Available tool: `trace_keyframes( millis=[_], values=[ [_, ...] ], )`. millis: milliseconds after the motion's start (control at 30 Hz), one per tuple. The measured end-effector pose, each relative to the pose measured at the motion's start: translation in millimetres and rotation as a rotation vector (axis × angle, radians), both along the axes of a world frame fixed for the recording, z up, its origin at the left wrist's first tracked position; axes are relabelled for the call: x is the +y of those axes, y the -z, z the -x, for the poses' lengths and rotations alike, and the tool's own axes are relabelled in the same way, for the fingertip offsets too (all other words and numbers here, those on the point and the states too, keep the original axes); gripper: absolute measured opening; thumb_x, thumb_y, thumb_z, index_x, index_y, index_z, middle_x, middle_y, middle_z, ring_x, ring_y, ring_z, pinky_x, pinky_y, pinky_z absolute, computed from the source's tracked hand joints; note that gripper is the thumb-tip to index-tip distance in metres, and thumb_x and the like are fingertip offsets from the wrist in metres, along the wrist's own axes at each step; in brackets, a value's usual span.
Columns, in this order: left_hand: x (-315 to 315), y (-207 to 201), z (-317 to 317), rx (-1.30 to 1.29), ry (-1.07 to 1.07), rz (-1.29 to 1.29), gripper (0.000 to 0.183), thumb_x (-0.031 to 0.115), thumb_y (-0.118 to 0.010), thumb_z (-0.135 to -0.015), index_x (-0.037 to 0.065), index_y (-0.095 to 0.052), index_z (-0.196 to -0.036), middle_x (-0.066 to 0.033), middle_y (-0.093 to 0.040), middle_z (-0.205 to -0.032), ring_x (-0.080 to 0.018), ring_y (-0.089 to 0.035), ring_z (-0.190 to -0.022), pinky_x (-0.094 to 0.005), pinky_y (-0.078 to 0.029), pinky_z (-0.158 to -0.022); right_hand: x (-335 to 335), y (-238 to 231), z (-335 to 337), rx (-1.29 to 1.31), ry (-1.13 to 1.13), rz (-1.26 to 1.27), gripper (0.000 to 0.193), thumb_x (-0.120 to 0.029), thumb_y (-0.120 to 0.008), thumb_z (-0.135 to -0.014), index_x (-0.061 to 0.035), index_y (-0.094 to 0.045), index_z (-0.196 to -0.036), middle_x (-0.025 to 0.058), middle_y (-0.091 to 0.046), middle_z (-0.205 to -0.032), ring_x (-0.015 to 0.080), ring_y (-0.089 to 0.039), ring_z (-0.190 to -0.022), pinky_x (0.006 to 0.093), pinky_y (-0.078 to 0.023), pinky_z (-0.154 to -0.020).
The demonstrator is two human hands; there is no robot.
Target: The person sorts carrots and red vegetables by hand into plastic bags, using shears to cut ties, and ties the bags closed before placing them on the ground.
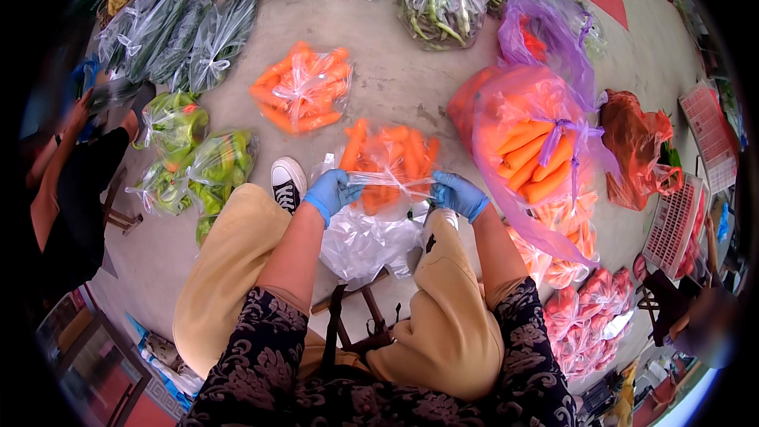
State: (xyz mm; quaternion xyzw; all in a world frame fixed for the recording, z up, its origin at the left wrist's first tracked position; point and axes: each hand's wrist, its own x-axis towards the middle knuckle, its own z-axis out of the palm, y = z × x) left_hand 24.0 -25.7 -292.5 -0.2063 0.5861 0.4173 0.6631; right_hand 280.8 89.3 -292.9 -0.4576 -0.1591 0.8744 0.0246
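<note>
Both my hands wear blue gloves. Between them a clear plastic bag of carrots sits upright in front of my knees, its top gathered into a knot. My left hand pinches one twisted end of the bag's top, and my right hand pinches the other, so the plastic is stretched taut. Just below lies a heap of loose clear plastic bags between my legs. Farther off on the floor is another tied bag of carrots.
At right stands a large purple-and-red sack of carrots, beside a red plastic bag. Bagged red produce lies near my right. Bagged peppers are at left; bagged green beans line the far side. A person sits at left.
</note>
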Motion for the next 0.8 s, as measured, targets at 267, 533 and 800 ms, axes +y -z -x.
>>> trace_keyframes(
  millis=[267, 533, 800],
  values=[
    [4.3, 19.6, -6.9, -0.408, -0.536, -0.159, 0.015, 0.015, -0.038, -0.068, 0.013, -0.033, -0.055, -0.0009, -0.031, -0.053, -0.0157, -0.028, -0.045, -0.0322, -0.037, -0.056, 1.5, 35.1, -0.3, -0.224, 0.073, -0.122, 0.019, -0.023, -0.057, -0.076, -0.0137, -0.049, -0.061, -0.0050, -0.033, -0.046, 0.0062, -0.026, -0.036, 0.0232, -0.021, -0.035],
    [20.6, 0.9, -9.2, -0.461, -0.558, -0.398, 0.010, 0.009, -0.036, -0.071, 0.007, -0.045, -0.067, -0.0042, -0.047, -0.064, -0.0185, -0.044, -0.055, -0.0292, -0.040, -0.057, 14.9, -13.6, 10.2, 0.051, 0.463, 0.303, 0.010, -0.021, -0.053, -0.078, -0.0114, -0.054, -0.079, -0.0021, -0.039, -0.049, 0.0091, -0.036, -0.040, 0.0239, -0.033, -0.039],
    [38.7, -31.0, -30.7, -0.083, 0.427, -0.535, 0.049, 0.006, -0.058, -0.077, 0.007, -0.040, -0.123, -0.0123, -0.039, -0.128, -0.0184, -0.054, -0.098, -0.0303, -0.047, -0.079, -5.6, -36.0, 39.5, 0.313, -0.111, 0.143, 0.036, -0.026, -0.056, -0.083, -0.0056, -0.051, -0.113, 0.0008, -0.054, -0.061, 0.0108, -0.054, -0.052, 0.0250, -0.049, -0.052]
  ],
)
